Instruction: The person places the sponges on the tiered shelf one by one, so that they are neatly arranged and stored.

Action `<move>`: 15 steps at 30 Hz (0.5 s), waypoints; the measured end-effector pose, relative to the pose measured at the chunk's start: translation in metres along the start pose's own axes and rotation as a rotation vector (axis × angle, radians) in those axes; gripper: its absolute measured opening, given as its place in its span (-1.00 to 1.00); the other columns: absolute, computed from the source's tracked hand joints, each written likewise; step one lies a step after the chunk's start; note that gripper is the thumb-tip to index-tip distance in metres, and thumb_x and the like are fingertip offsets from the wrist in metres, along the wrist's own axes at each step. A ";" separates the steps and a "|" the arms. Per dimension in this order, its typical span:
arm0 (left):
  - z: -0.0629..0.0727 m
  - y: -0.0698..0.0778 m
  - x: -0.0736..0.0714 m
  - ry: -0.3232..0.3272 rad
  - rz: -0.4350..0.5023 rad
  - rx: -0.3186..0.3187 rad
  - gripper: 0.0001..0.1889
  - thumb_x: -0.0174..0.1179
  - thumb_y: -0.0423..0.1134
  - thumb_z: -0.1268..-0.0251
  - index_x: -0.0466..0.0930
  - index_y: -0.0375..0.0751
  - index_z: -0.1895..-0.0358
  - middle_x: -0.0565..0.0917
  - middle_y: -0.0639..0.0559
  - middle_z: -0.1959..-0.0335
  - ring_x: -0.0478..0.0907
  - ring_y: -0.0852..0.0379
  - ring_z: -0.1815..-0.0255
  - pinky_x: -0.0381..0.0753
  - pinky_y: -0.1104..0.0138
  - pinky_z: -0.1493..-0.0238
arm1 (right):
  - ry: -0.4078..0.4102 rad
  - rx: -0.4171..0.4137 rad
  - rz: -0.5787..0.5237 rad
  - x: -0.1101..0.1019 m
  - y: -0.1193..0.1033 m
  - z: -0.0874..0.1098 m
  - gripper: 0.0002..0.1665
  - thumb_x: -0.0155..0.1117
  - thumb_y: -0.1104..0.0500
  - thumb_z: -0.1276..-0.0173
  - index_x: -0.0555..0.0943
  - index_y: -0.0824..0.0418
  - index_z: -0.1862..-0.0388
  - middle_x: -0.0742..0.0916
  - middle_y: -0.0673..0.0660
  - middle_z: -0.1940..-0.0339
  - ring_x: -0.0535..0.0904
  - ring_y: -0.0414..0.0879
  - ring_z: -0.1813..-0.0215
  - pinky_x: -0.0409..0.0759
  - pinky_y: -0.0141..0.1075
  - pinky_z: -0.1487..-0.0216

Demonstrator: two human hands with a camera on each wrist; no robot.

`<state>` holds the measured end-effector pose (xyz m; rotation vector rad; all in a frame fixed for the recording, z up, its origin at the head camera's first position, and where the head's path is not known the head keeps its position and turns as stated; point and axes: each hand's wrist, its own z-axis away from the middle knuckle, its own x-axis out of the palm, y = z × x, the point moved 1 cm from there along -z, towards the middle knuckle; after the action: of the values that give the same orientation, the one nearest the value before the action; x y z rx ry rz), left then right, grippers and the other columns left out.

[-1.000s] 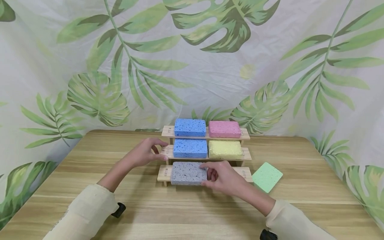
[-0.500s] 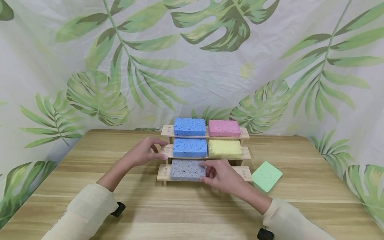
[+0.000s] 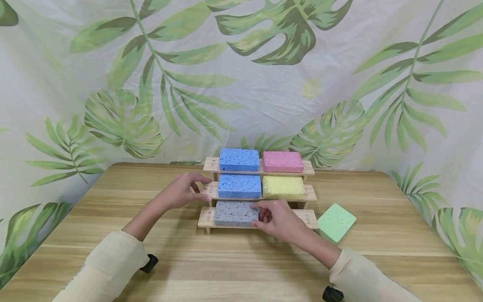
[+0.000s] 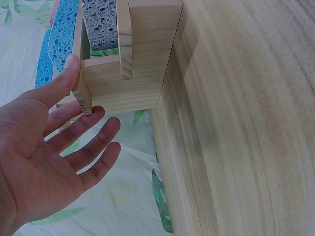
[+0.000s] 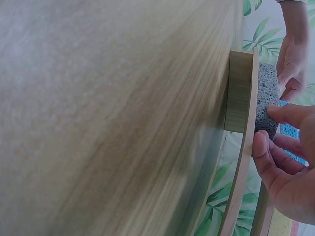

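Note:
A grey sponge (image 3: 235, 213) lies on the left part of the lowest step of a three-step wooden rack (image 3: 206, 217). My right hand (image 3: 283, 222) pinches its right end. In the right wrist view, one finger is on the sponge's top and the thumb is at its lower edge, by the step. My left hand (image 3: 182, 192) grips the left end of the middle step. The left wrist view shows that thumb on the board's upper face, a finger under it, and the other fingers spread loose.
Blue sponges (image 3: 239, 159) sit at the left on the top and middle steps. Beside them are a pink sponge (image 3: 282, 162) above and a yellow sponge (image 3: 284, 187) below. A green sponge (image 3: 337, 222) lies on the table right of the rack. A leaf-print cloth (image 3: 264, 105) hangs behind.
My right hand has moved the grey sponge back on the lowest step, so it no longer juts past the front edge. The left hand keeps its place on the rack.

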<state>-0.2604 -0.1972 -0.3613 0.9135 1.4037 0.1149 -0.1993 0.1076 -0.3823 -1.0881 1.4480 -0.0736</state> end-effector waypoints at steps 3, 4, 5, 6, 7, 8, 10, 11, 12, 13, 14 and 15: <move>0.000 0.001 0.000 0.003 -0.001 0.008 -0.47 0.50 -0.22 -0.25 0.64 -0.45 -0.21 0.69 -0.32 -0.16 0.71 -0.03 0.15 0.68 0.23 0.24 | -0.002 -0.002 -0.005 0.000 0.000 0.000 -0.56 0.56 0.33 -0.23 0.72 0.42 -0.09 0.70 -0.03 0.49 0.54 -0.37 0.46 0.64 -0.46 0.37; 0.000 0.000 0.000 0.005 -0.001 0.009 -0.47 0.50 -0.22 -0.25 0.65 -0.45 -0.21 0.69 -0.32 -0.16 0.71 -0.03 0.16 0.68 0.23 0.24 | -0.003 -0.003 -0.007 0.000 0.000 0.000 -0.56 0.56 0.33 -0.23 0.71 0.42 -0.09 0.70 -0.03 0.49 0.54 -0.37 0.46 0.64 -0.46 0.37; -0.001 0.000 0.000 0.007 -0.001 0.012 -0.47 0.50 -0.22 -0.25 0.65 -0.46 -0.21 0.69 -0.32 -0.16 0.72 -0.04 0.16 0.68 0.23 0.24 | -0.005 -0.004 -0.008 0.000 0.000 0.000 -0.55 0.56 0.32 -0.23 0.71 0.42 -0.09 0.70 -0.02 0.49 0.55 -0.37 0.46 0.64 -0.46 0.36; -0.001 0.000 0.000 0.008 -0.002 0.015 -0.47 0.50 -0.22 -0.25 0.65 -0.46 -0.20 0.69 -0.32 -0.16 0.72 -0.04 0.16 0.68 0.23 0.24 | -0.008 -0.005 -0.008 0.000 0.000 0.000 -0.55 0.56 0.32 -0.23 0.71 0.42 -0.10 0.70 -0.02 0.48 0.55 -0.37 0.46 0.64 -0.46 0.36; -0.001 0.000 0.000 0.009 -0.002 0.019 -0.47 0.50 -0.22 -0.25 0.65 -0.47 -0.20 0.70 -0.33 -0.15 0.72 -0.04 0.17 0.68 0.23 0.24 | -0.012 -0.005 -0.009 -0.001 0.000 0.000 -0.54 0.56 0.32 -0.23 0.71 0.42 -0.11 0.71 -0.02 0.48 0.55 -0.36 0.45 0.64 -0.46 0.36; -0.001 -0.001 0.001 0.010 0.000 0.016 -0.47 0.50 -0.21 -0.25 0.65 -0.46 -0.20 0.70 -0.32 -0.15 0.72 -0.04 0.16 0.68 0.23 0.23 | -0.017 -0.004 -0.010 -0.001 0.000 0.001 -0.53 0.56 0.33 -0.23 0.70 0.43 -0.11 0.71 -0.02 0.47 0.56 -0.36 0.45 0.64 -0.46 0.35; -0.001 0.000 0.001 0.010 0.002 0.019 -0.47 0.50 -0.21 -0.25 0.65 -0.46 -0.20 0.70 -0.32 -0.15 0.72 -0.04 0.17 0.68 0.23 0.23 | -0.025 -0.005 -0.016 -0.003 0.000 0.002 -0.54 0.55 0.33 -0.23 0.70 0.42 -0.11 0.72 0.00 0.45 0.58 -0.34 0.42 0.65 -0.46 0.33; -0.001 0.000 0.001 0.008 0.005 0.020 -0.47 0.50 -0.20 -0.25 0.65 -0.46 -0.20 0.70 -0.32 -0.15 0.72 -0.03 0.17 0.68 0.24 0.24 | -0.027 -0.007 -0.019 -0.004 0.000 0.003 -0.55 0.55 0.34 -0.23 0.71 0.42 -0.10 0.73 0.00 0.43 0.59 -0.33 0.40 0.66 -0.45 0.32; -0.001 0.000 0.001 0.009 0.007 0.021 -0.47 0.50 -0.20 -0.24 0.65 -0.46 -0.20 0.70 -0.32 -0.14 0.72 -0.03 0.17 0.67 0.24 0.24 | -0.029 -0.009 -0.021 -0.006 0.001 0.005 -0.56 0.54 0.35 -0.23 0.71 0.42 -0.10 0.74 0.00 0.42 0.60 -0.32 0.39 0.66 -0.45 0.30; -0.001 0.000 0.000 0.010 0.010 0.021 -0.47 0.51 -0.21 -0.24 0.66 -0.46 -0.19 0.70 -0.32 -0.14 0.72 -0.02 0.18 0.67 0.24 0.25 | -0.028 -0.012 -0.023 -0.008 0.000 0.006 -0.58 0.54 0.35 -0.24 0.72 0.41 -0.08 0.74 0.00 0.41 0.61 -0.31 0.37 0.67 -0.45 0.29; 0.000 0.001 0.000 0.011 0.013 0.024 -0.47 0.51 -0.21 -0.24 0.66 -0.46 -0.19 0.70 -0.32 -0.14 0.72 -0.02 0.18 0.67 0.25 0.25 | -0.023 -0.020 -0.021 -0.010 0.001 0.008 -0.60 0.54 0.35 -0.24 0.73 0.39 -0.06 0.75 0.00 0.40 0.62 -0.31 0.36 0.68 -0.44 0.28; 0.000 0.001 0.000 0.014 0.015 0.030 -0.47 0.51 -0.21 -0.23 0.65 -0.47 -0.19 0.70 -0.33 -0.14 0.72 -0.01 0.19 0.67 0.25 0.26 | -0.019 -0.023 -0.017 -0.013 0.000 0.010 -0.63 0.53 0.35 -0.25 0.73 0.38 -0.04 0.76 -0.01 0.40 0.63 -0.30 0.35 0.68 -0.43 0.27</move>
<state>-0.2603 -0.1967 -0.3607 0.9494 1.4147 0.1116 -0.1941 0.1214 -0.3754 -1.1174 1.4252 -0.0586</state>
